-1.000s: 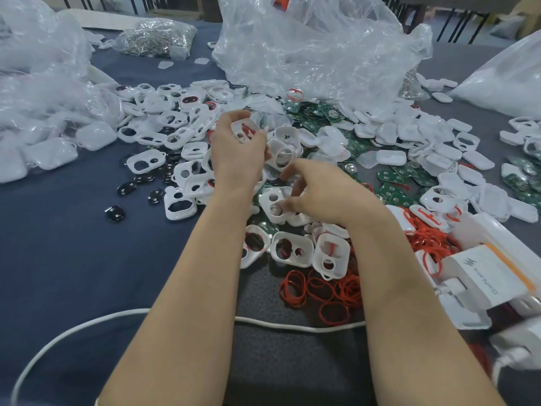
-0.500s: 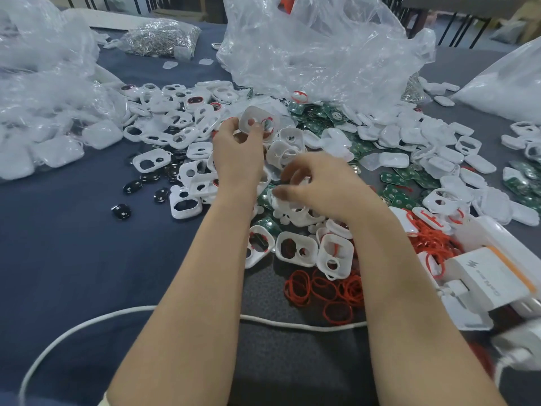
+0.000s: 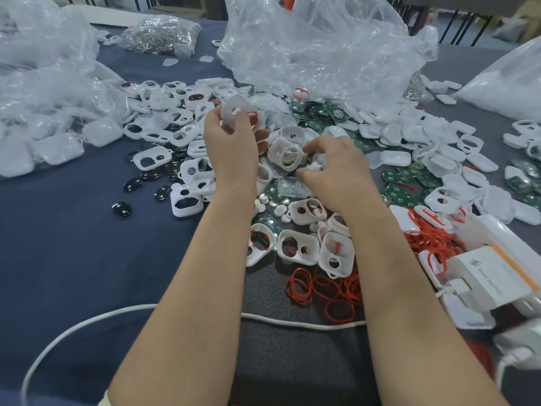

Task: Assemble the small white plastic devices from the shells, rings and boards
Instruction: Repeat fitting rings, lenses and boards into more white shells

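Looks down along two bare forearms toward a large crumpled clear plastic bag (image 3: 322, 54) on a dark blue table (image 3: 73, 244). Pinches a white shell (image 3: 231, 104) in the left hand (image 3: 231, 145), thumb and curled fingers round its edge, lifted just in front of the bag's near left corner. Curls the right hand (image 3: 336, 171) low over the heaped loose shells (image 3: 285, 155) in front of the bag, thumb and forefinger close together; cannot tell whether anything sits between them. Shows green boards (image 3: 316, 121) spilling from the bag's near edge, red rings (image 3: 301, 285) much farther from the bag, beside the right forearm, and a white cable (image 3: 292, 320) farther still.
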